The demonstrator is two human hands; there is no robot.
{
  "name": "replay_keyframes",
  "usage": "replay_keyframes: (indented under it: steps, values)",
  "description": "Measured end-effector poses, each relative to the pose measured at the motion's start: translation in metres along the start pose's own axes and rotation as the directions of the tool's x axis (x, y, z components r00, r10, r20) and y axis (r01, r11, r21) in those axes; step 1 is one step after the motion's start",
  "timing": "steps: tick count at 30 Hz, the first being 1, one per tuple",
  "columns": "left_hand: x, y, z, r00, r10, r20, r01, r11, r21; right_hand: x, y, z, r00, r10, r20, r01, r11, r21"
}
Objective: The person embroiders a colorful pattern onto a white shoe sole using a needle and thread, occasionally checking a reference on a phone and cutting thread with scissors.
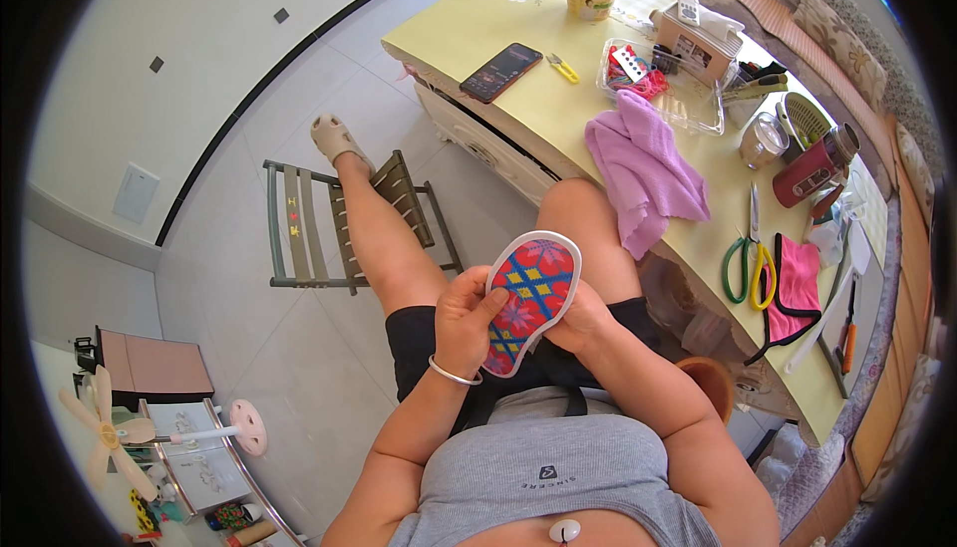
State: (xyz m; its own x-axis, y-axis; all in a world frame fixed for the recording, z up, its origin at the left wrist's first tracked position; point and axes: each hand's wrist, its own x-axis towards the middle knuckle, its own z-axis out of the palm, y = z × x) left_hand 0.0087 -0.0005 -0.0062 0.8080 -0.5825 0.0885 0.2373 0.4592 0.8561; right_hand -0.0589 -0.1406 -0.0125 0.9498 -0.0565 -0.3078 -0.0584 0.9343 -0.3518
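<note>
Over my lap I hold a patterned shoe sole [533, 288], red with blue crossing bands, yellow patches and a white rim. It is tilted, with its wide end up and away from me. My left hand [467, 320] grips its left edge, thumb pressed on the patterned face and fingers behind. At the right edge, my right hand [581, 323] supports it from behind; most of those fingers are hidden by the sole. A purple cloth [648, 173] hangs over the table edge beside my right knee.
On the yellow table [449, 29] to my right lie a phone [501, 72], yellow thread snips [563, 68], a clear plastic box [693, 99], scissors [751, 258], pink fabric [795, 288] and a dark red bottle [812, 168]. A folding stool [309, 228] supports my left leg. A fan [107, 434] stands lower left.
</note>
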Motion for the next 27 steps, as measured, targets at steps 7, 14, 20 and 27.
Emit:
replay_keyframes:
  steps: [7, 14, 20, 27]
  values:
    - [0.001, -0.01, -0.005, 1.0, -0.014, -0.014, 0.012, 0.994, -0.105, 0.001, 0.005, 0.004, 1.0, 0.014, -0.021, -0.012, 0.995, 0.094]
    - [0.001, -0.007, -0.005, 1.0, -0.014, -0.013, 0.014, 1.0, -0.002, -0.005, -0.001, 0.01, 0.997, -0.073, -0.03, 0.07, 0.994, -0.089]
    - [0.001, -0.011, -0.003, 1.0, -0.012, 0.005, 0.012, 1.0, -0.016, 0.0, 0.005, -0.005, 0.999, -0.038, -0.015, 0.039, 0.997, 0.062]
    - [0.003, -0.014, -0.006, 0.999, -0.034, 0.001, 0.034, 0.99, -0.14, -0.006, 0.0, 0.021, 0.989, -0.087, -0.12, 0.085, 0.996, -0.019]
